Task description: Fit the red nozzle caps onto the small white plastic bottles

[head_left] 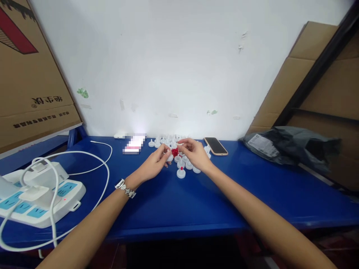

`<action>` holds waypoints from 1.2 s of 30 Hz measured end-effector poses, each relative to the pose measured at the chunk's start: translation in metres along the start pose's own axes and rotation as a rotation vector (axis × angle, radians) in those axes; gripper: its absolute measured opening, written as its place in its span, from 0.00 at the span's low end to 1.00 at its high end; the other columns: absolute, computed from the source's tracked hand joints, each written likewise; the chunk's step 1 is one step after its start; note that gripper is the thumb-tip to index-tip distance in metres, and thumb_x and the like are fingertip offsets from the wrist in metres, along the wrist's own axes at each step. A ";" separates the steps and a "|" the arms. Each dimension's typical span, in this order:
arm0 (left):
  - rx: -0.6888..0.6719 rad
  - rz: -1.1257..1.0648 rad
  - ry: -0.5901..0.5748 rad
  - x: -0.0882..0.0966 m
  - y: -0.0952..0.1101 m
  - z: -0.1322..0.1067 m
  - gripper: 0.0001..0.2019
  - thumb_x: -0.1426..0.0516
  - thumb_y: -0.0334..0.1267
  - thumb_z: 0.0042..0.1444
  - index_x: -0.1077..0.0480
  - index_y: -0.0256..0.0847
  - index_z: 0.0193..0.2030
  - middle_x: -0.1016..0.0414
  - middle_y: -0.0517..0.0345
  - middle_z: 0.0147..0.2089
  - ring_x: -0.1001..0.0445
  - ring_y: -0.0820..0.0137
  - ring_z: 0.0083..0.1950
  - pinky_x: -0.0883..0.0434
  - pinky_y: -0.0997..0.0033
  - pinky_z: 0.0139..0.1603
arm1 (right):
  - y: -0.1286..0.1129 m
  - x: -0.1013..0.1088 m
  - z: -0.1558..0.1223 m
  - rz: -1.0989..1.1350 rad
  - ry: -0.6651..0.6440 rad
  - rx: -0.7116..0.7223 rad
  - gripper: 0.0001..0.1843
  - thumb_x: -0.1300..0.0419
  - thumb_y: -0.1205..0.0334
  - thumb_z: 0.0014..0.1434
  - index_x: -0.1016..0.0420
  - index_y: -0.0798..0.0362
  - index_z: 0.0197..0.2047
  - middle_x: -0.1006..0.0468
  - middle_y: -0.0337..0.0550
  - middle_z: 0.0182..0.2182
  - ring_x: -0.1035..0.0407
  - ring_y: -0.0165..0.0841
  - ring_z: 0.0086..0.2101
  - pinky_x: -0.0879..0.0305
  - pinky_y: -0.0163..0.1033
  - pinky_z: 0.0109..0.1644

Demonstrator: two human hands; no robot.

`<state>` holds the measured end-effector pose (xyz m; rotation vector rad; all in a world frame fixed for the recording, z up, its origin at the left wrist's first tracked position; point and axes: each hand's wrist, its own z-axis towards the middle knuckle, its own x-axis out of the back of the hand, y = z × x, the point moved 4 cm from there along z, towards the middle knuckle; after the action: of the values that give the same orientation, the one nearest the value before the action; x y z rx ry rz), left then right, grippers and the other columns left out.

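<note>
My left hand [155, 161] is closed around a white plastic cap [169, 157], its fingertips on the cap's edge. Just to the right, my right hand [195, 152] has thumb and forefinger brought together over a small pile of red pieces [175, 152]; what they pinch is too small to make out. In front of the hands, a white cap with a red tip [181, 173] stands upright on the blue table [168, 205]. Several more white nozzle caps [185, 163] lie around and behind the pile, some partly hidden by my right hand.
A phone [215, 146] lies right of the caps. At left, a white power strip [56, 209] carries chargers and a looping white cable [108, 175]. A dark plastic parcel [291, 147] lies at right. Cardboard [36, 74] stands at left, and a white wall [168, 67] rises behind.
</note>
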<state>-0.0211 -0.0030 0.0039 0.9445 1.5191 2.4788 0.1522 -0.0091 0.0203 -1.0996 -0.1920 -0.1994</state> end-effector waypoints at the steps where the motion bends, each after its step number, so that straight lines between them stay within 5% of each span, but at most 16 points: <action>1: 0.011 0.002 0.011 -0.002 0.000 0.000 0.17 0.56 0.53 0.68 0.37 0.43 0.44 0.31 0.60 0.36 0.30 0.70 0.34 0.31 0.70 0.37 | 0.002 -0.001 -0.003 0.063 0.003 -0.025 0.17 0.35 0.51 0.55 0.24 0.55 0.41 0.21 0.42 0.28 0.27 0.33 0.29 0.33 0.38 0.35; 6: 0.004 0.119 0.102 -0.004 0.007 -0.002 0.24 0.62 0.54 0.69 0.33 0.41 0.39 0.35 0.60 0.30 0.38 0.71 0.29 0.37 0.71 0.31 | 0.001 -0.004 -0.009 0.178 0.035 -0.094 0.18 0.32 0.47 0.50 0.23 0.55 0.33 0.21 0.42 0.26 0.29 0.31 0.27 0.34 0.37 0.31; 13: 0.017 0.316 -0.001 -0.006 0.011 -0.003 0.16 0.49 0.53 0.64 0.41 0.42 0.35 0.44 0.69 0.23 0.46 0.77 0.20 0.48 0.75 0.22 | -0.004 -0.006 -0.011 0.325 0.037 -0.133 0.19 0.29 0.48 0.47 0.27 0.54 0.31 0.25 0.36 0.23 0.35 0.26 0.23 0.37 0.34 0.28; 24: -0.014 0.278 -0.024 -0.009 0.015 -0.006 0.08 0.46 0.39 0.58 0.44 0.44 0.39 0.37 0.70 0.24 0.40 0.76 0.23 0.44 0.76 0.23 | -0.002 -0.017 -0.017 0.405 -0.196 -0.163 0.18 0.29 0.49 0.49 0.26 0.55 0.31 0.23 0.39 0.25 0.35 0.25 0.23 0.39 0.33 0.26; 36: -0.057 0.053 0.010 -0.013 0.016 -0.005 0.13 0.45 0.40 0.60 0.48 0.45 0.46 0.35 0.68 0.30 0.41 0.78 0.23 0.42 0.77 0.25 | -0.013 -0.025 -0.022 0.398 -0.139 -0.126 0.22 0.29 0.45 0.47 0.32 0.53 0.28 0.24 0.39 0.24 0.31 0.29 0.25 0.36 0.36 0.31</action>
<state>-0.0095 -0.0198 0.0092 0.9778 1.4365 2.5521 0.1257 -0.0331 0.0156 -1.2544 -0.0818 0.2238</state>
